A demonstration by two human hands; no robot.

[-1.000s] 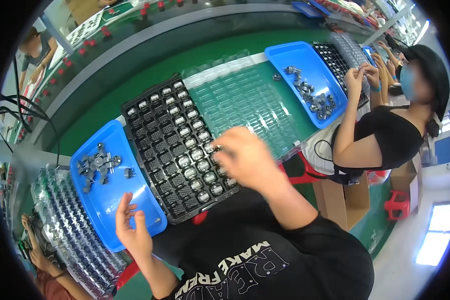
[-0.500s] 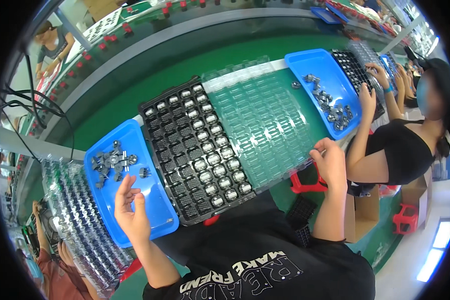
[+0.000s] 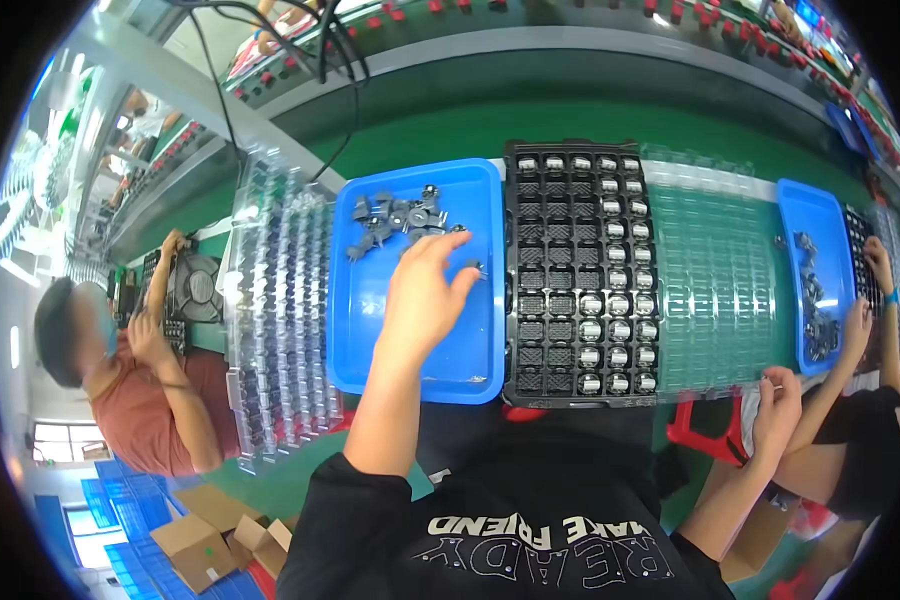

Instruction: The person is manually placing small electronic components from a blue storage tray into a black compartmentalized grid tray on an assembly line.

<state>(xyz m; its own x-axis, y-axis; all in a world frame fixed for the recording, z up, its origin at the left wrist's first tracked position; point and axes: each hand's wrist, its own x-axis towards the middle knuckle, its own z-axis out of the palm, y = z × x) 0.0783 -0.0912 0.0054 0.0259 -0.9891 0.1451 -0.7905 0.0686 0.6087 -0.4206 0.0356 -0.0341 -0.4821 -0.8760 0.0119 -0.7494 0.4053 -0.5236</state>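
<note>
My left hand (image 3: 425, 295) is over a blue plastic tray (image 3: 355, 350), fingers stretched out and apart, with nothing visible in it. Its fingertips are over a heap of small dark-grey parts (image 3: 382, 220), some with shiny metal bits; whether they touch is unclear. To the right lies a black compartment tray (image 3: 560, 278). Silver-topped parts (image 3: 618, 330) fill its far row and right-hand columns, while the compartments at left hold none. My right hand (image 3: 778, 410) hangs by the near right corner of a clear plastic blister tray (image 3: 715, 280), fingers loosely bent, apparently holding nothing.
Another blue tray (image 3: 792, 215) with grey parts stands at the right, beside a co-worker's hands (image 3: 863, 310). Stacked clear blister trays (image 3: 285, 310) stand at left, beyond which another person (image 3: 160, 400) works. Black cables (image 3: 330, 60) hang above. A red stool (image 3: 698, 425) stands below the bench.
The view has swung left, so the bench appears farther right. My left hand has moved from the tray's near right side up to the grey parts. My right hand is lower, beside the clear tray.
</note>
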